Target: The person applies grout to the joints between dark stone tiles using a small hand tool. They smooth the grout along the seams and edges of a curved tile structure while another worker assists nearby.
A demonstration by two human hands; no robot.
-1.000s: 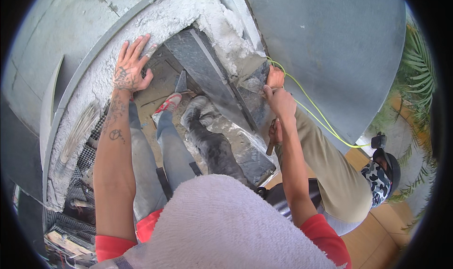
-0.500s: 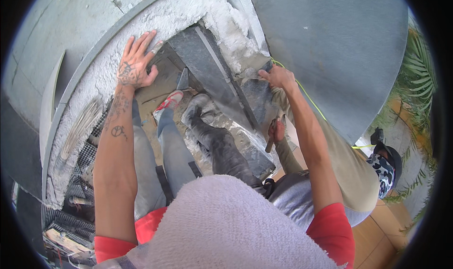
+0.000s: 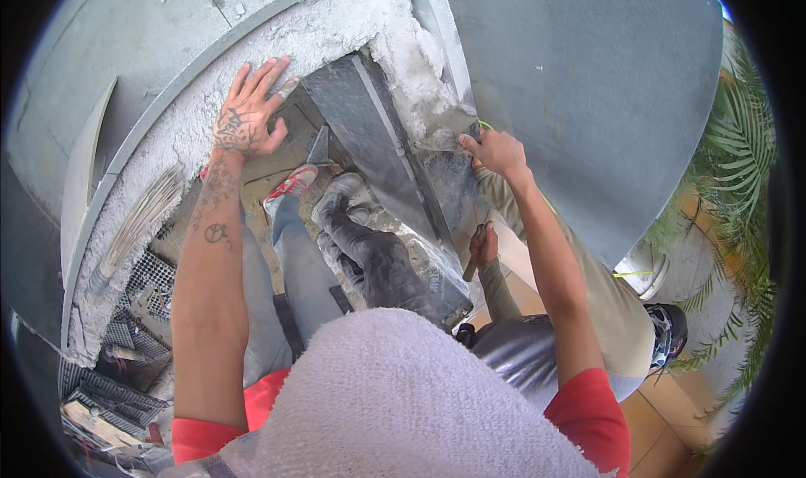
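Note:
My left hand lies with spread fingers on the rough, mortar-covered ledge, at its inner edge. On the right, my right hand is closed at the mortar's corner, thumb pointing left, close to a yellow-green string. Its fingers curl out of sight, so what they grip is hidden. Below it stands a dark grey stone slab. A co-worker's hand is beside that slab, under my right forearm, around the handle of a small tool whose kind I cannot make out.
Another dark slab with a pale strip leans inside the curved ledge. My shoe and the co-worker's legs are down in the recess. A large grey panel spans the right. Black plastic grids lie lower left; palm leaves border the right.
The co-worker's head has dropped lower, and the hand with the tool has shifted down beside the slab. My hands keep their places while the view shifts slightly.

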